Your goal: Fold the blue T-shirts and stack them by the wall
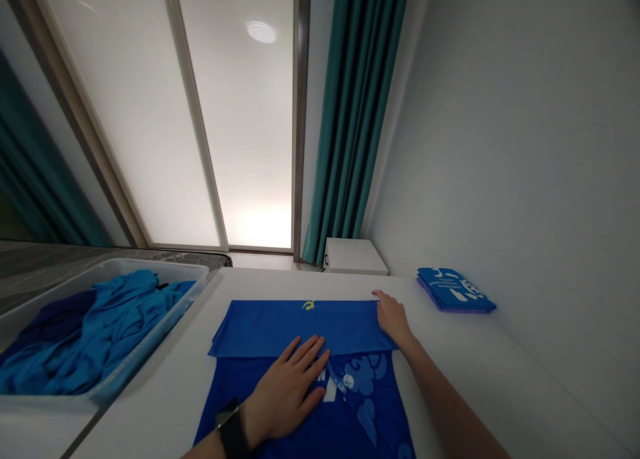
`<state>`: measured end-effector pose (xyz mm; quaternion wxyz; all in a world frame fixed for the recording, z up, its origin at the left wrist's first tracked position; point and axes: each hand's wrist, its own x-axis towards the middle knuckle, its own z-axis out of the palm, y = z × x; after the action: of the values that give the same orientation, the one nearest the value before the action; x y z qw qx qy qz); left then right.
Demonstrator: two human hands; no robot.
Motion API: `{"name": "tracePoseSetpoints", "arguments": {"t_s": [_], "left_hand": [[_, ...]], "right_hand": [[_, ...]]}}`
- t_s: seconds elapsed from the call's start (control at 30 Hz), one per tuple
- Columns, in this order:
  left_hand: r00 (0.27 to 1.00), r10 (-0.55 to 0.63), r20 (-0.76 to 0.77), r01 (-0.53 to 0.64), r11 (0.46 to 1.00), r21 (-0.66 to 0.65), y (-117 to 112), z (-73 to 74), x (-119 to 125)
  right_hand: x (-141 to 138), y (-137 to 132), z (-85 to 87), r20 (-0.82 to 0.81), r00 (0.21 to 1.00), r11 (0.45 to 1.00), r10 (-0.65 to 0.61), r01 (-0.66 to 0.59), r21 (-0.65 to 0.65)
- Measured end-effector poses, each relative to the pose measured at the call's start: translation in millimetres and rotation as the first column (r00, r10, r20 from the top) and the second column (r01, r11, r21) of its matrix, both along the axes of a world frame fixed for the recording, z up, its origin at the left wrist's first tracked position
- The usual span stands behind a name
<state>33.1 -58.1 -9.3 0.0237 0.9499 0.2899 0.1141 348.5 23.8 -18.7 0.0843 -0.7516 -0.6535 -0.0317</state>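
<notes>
Shirt: a royal-blue T-shirt (295, 329) is lying flat on the white worktop (475, 379), centred in front of the person, its top edge folded over into a straight, smooth band with a small yellow mark; pale cloud-like print and white lettering are showing below the fold.
Left hand: the left grip (285, 392) is pressing palm-down on the shirt just below the fold, fingers spread, pinching nothing.
Right hand: the right grip (395, 319) is resting open and flat at the band's right end, fingers together, not pinching.
Wrist: a black wristwatch (231, 429) is sitting on the left wrist.
Left side: a translucent plastic tub (150, 272) is standing beside the worktop, holding crumpled blue clothes (90, 332).
Right side: a folded stack of blue shirts (455, 289) is lying near the wall.
Beyond: a white cabinet (354, 256) is standing under a teal curtain (355, 112).
</notes>
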Motion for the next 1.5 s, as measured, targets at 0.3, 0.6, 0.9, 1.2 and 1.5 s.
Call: {"name": "tracePoseSetpoints", "arguments": {"t_s": [0.3,0.6,0.9,1.2,1.5], "left_hand": [[0.997,0.072,0.039,-0.072,0.997,0.004,8,8.1,5],[0.942,0.330,-0.055,-0.329,0.944,0.021,68,13.9,-40],[0.901,0.426,-0.076,-0.427,0.904,0.011,83,-11.9,-72],[0.919,0.387,-0.074,-0.388,0.922,0.005,111,-9.4,-70],[0.918,0.392,-0.061,-0.392,0.920,0.013,129,-13.5,-67]], "right_hand": [[-41,-19,17.4,0.142,0.978,0.973,0.153,-0.174,0.151],[-94,-33,-2.8,-0.058,0.912,0.912,0.407,-0.409,-0.038],[-93,-31,-7.3,-0.078,0.931,0.926,0.356,-0.362,-0.108],[-89,-18,-4.0,-0.051,0.946,0.939,0.321,-0.325,-0.113],[-89,0,-2.1,-0.047,0.947,0.938,0.319,-0.322,-0.127]]}}
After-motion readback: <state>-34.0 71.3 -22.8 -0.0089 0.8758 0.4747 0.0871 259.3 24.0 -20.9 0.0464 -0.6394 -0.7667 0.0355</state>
